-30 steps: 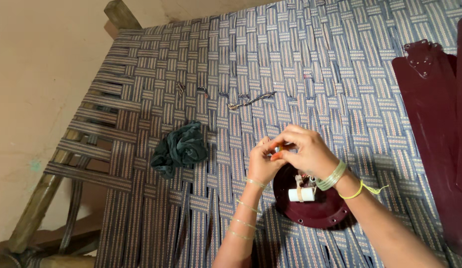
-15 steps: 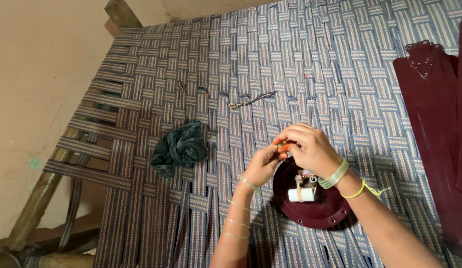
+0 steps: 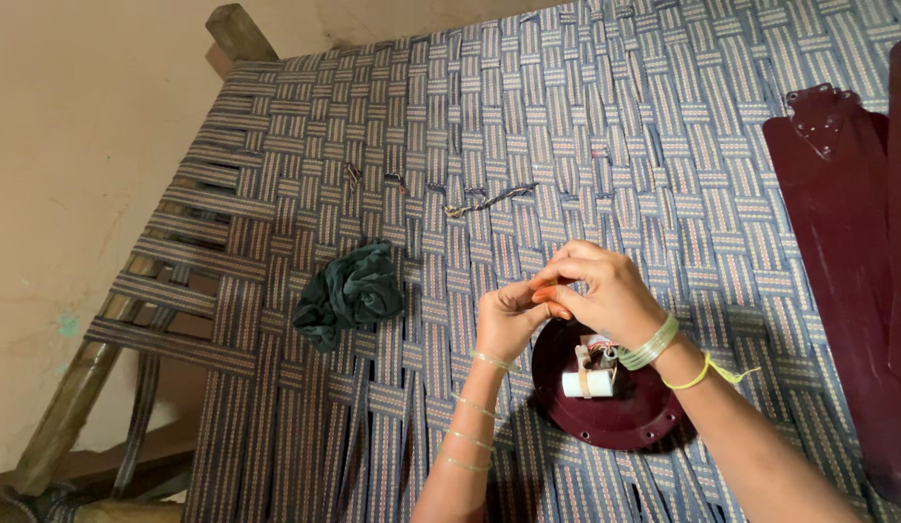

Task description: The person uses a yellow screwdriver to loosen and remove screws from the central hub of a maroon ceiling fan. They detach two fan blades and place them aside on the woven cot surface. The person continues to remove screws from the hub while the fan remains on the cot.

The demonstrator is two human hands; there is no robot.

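Observation:
My left hand (image 3: 508,320) and my right hand (image 3: 595,291) meet fingertip to fingertip just above a round maroon fan cover (image 3: 610,412). Both pinch a small part between them, likely a wire end; it is mostly hidden by the fingers. On the cover lies a white cylindrical capacitor (image 3: 586,384) with thin wires (image 3: 597,347) running up toward my hands. The cover rests on a woven striped cot (image 3: 586,116). Thin bangles circle both wrists.
A crumpled dark green cloth (image 3: 351,292) lies left of my hands. Frayed cord scraps (image 3: 484,200) sit on the weave farther away. Maroon fan blades (image 3: 847,232) lie along the right edge. The cot's wooden frame (image 3: 77,387) and a beige wall are at left.
My hands have stayed together and shifted slightly lower, the fingers working the small part. The cover, capacitor and cloth have not moved.

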